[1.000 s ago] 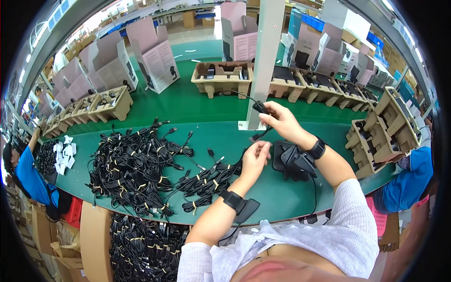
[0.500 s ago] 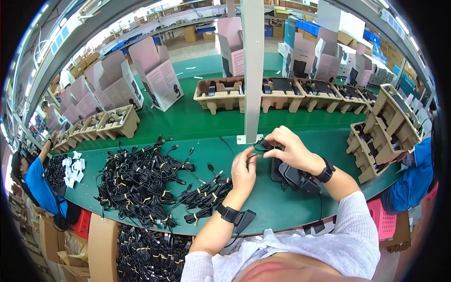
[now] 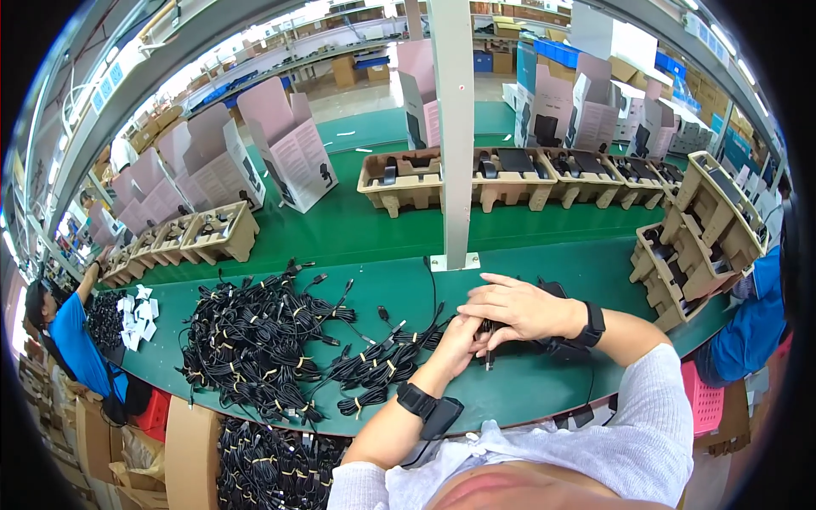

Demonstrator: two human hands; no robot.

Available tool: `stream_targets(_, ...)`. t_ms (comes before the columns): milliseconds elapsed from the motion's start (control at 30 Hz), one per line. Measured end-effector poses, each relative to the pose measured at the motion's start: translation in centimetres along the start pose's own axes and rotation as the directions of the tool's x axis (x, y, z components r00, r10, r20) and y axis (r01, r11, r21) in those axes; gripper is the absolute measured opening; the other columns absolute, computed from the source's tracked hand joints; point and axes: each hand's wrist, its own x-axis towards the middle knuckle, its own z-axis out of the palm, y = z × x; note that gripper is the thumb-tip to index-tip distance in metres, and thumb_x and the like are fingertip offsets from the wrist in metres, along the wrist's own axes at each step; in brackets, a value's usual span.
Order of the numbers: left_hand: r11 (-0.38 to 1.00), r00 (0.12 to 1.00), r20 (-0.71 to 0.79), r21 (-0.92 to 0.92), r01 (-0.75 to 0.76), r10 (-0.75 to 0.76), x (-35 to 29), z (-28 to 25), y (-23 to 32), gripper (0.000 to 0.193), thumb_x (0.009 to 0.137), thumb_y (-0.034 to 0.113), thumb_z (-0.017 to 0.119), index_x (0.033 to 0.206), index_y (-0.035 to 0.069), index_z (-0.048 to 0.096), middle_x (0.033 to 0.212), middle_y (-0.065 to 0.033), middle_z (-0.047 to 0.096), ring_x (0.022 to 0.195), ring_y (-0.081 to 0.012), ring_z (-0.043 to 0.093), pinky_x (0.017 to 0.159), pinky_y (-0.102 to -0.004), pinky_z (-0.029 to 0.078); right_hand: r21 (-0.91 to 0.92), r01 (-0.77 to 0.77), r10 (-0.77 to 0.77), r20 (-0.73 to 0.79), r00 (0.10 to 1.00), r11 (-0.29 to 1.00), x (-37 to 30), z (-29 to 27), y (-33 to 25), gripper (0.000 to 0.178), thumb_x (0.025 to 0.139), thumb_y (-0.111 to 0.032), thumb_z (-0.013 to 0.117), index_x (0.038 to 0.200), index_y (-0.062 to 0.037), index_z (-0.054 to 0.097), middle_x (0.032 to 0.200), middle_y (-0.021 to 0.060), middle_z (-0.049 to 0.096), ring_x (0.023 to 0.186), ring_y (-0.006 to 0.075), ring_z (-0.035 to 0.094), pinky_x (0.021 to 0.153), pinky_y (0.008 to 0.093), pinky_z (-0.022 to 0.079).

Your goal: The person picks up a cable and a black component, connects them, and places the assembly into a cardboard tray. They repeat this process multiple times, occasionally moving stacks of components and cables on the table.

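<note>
My left hand (image 3: 457, 347) and my right hand (image 3: 520, 309) meet over the green bench, the right partly covering the left. A black cable (image 3: 490, 330) is gripped between them, one plug end poking out below the fingers. Most of that cable is hidden by my hands. Beside and beneath my right wrist lie black devices (image 3: 571, 347), partly covered. Left of my hands is a small heap of black cables (image 3: 374, 367) tied with pale bands, and beyond it a larger heap of the same cables (image 3: 246, 336).
A metal post (image 3: 455, 127) rises from the bench ahead. Moulded pulp trays (image 3: 510, 194) line the far side, and more trays (image 3: 671, 276) are stacked at right. Open cartons (image 3: 293, 157) stand behind. A box of cables (image 3: 272, 463) sits below the edge. People in blue work at both sides.
My hands have come down and nearer to me, closing together around the cable. My right hand now lies over the left, where before it held the cable up with its fingertips.
</note>
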Motion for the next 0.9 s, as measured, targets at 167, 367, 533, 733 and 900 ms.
stream_targets(167,0.999,0.997,-0.081,0.044,0.008,-0.005,-0.1,1.3,0.9,0.034,0.096,0.037,0.048,0.104,0.004,0.056,0.074,-0.0014,0.055,0.062,-0.0095,0.052,0.066,-0.0272,0.047,-0.17,-0.123,0.141,0.093,0.986,0.978,-1.5,-0.3,0.8,0.056,0.079,-0.038,0.06,0.127,-0.0094,0.051,0.091,0.0062,0.058,0.092,0.0213,0.057,0.083,0.0355,0.043)
stream_targets(367,0.962,0.991,0.126,0.273,0.002,-0.038,0.3,0.5,0.1,0.035,0.098,0.035,0.045,0.105,0.003,0.056,0.07,-0.0009,0.054,0.058,-0.0084,0.049,0.055,-0.0209,0.041,-0.113,-0.255,0.259,0.026,0.965,0.96,-2.8,-0.6,1.4,0.035,0.085,-0.027,0.059,0.113,-0.0066,0.056,0.078,0.0084,0.063,0.072,0.0238,0.064,0.061,0.0362,0.049)
stream_targets(533,0.804,0.966,0.017,0.551,-0.225,0.259,0.5,0.3,-1.2,0.023,0.098,0.026,0.047,0.097,0.005,0.057,0.062,0.0021,0.051,0.054,-0.0049,0.044,0.051,-0.0191,0.036,0.394,-0.689,0.527,0.448,0.722,0.609,-2.3,-1.6,1.1,0.032,0.092,-0.028,0.054,0.11,-0.002,0.054,0.082,0.0147,0.066,0.07,0.028,0.065,0.061,0.034,0.051)
stream_targets(733,0.397,0.782,-0.003,0.863,-0.313,0.623,1.5,0.0,-2.3,0.032,0.085,0.009,0.063,0.115,0.004,0.055,0.097,-0.0102,0.055,0.078,-0.0161,0.056,0.07,-0.0267,0.049,0.105,-0.528,0.511,0.15,0.846,0.843,-3.0,-2.5,4.6,0.025,0.089,-0.027,0.057,0.104,-0.0072,0.06,0.09,0.016,0.063,0.085,0.0359,0.061,0.073,0.0412,0.049)
stream_targets(900,0.333,0.769,0.004,0.9,-0.281,0.639,2.3,-0.6,-2.4,0.032,0.083,0.009,0.062,0.114,0.005,0.054,0.088,-0.0085,0.053,0.071,-0.0183,0.055,0.065,-0.0299,0.049,-0.189,-0.666,0.573,-0.375,0.728,0.722,-0.7,-5.7,12.4,0.024,0.089,-0.027,0.056,0.1,-0.0066,0.059,0.091,0.0168,0.063,0.083,0.0365,0.06,0.069,0.043,0.048)
